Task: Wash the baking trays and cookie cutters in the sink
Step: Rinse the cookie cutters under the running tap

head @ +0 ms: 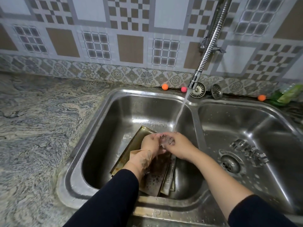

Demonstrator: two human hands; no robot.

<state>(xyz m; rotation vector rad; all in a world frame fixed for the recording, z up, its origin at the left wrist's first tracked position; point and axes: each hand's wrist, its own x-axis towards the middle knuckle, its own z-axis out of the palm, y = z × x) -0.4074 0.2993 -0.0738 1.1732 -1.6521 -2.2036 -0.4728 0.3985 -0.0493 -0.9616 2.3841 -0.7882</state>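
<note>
Over the left basin of the steel sink, my left hand, in a thin glove, and my bare right hand both grip one small metal cookie cutter. Water from the tap runs onto it. Under my hands several stained baking trays lie stacked and tilted in the basin. More cookie cutters lie in the right basin beside the drain.
Two metal sink strainers stand on the back ledge with small orange and pink balls. A green plastic bag sits at the far right. A marbled stone counter extends to the left.
</note>
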